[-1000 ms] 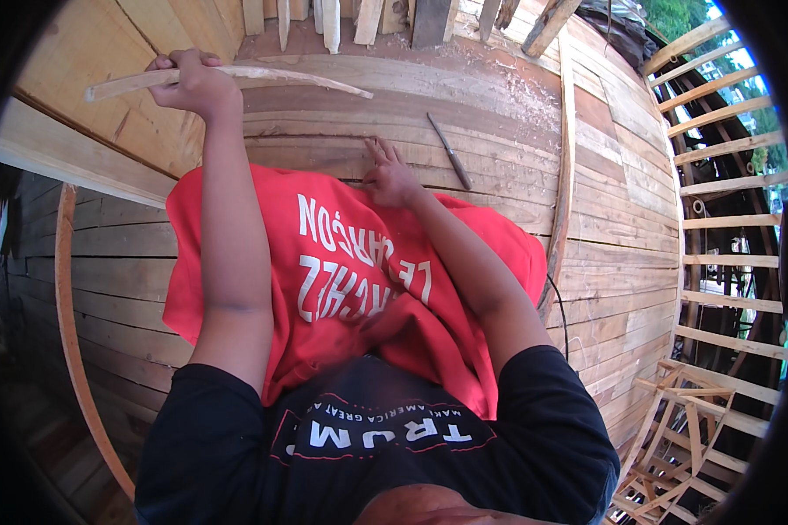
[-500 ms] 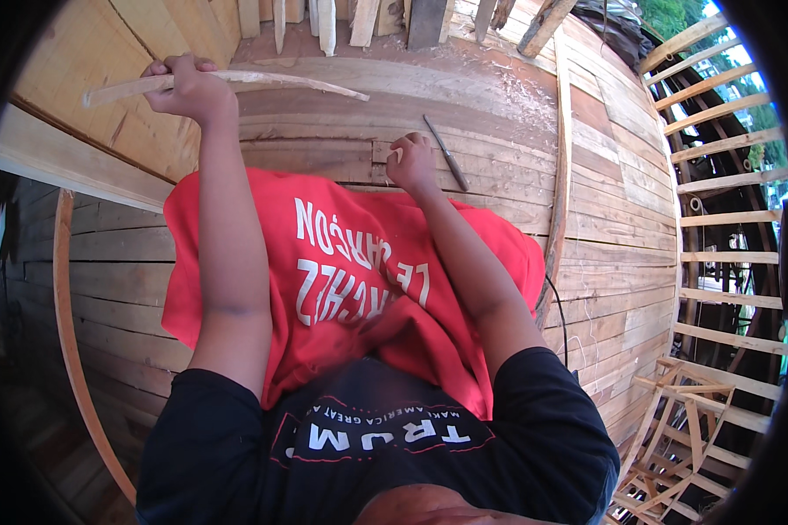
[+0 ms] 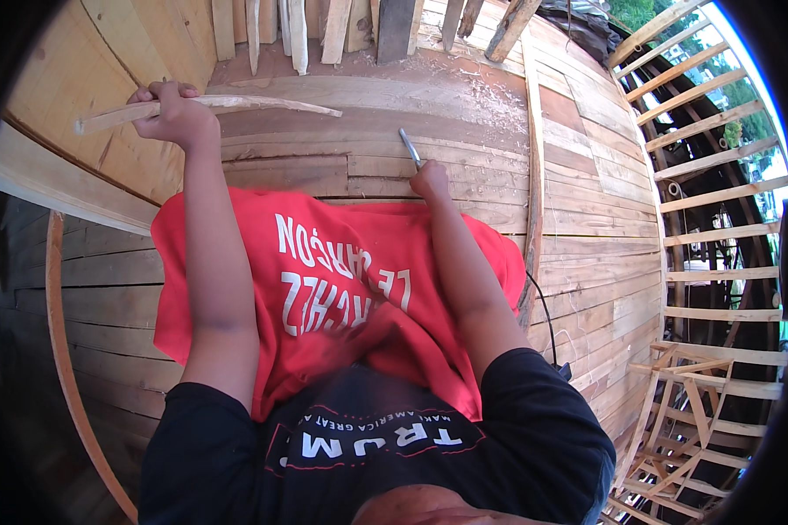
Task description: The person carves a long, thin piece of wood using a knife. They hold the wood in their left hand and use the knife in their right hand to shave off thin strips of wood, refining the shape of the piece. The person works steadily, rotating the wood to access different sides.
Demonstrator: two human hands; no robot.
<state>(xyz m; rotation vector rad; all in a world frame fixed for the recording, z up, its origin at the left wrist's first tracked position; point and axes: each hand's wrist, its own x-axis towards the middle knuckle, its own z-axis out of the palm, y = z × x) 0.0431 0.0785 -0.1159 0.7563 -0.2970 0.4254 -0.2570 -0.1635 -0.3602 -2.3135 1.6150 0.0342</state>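
My left hand (image 3: 172,115) is closed around a long, pale wooden stick (image 3: 256,103), slightly curved and thin at its right end. It is held at the far left, beside the wooden panel wall. My right hand (image 3: 430,178) grips a slim knife-like tool (image 3: 408,146) just above the plank floor, its narrow grey blade pointing away from me. The fist hides the handle, and the exact kind of tool is unclear. A red cloth (image 3: 223,293) with white lettering covers my lap between the two forearms.
Wood shavings (image 3: 495,105) are scattered over the plank floor (image 3: 595,201) ahead. Several upright wooden pieces (image 3: 335,31) stand along the far edge. On the right are a slatted railing (image 3: 718,236) and a wooden frame (image 3: 696,411). A black cable (image 3: 547,311) runs beside the cloth.
My right hand has moved right and taken hold of the knife-like tool that lay on the floor. The left hand still holds the stick. The whole view has shifted slightly.
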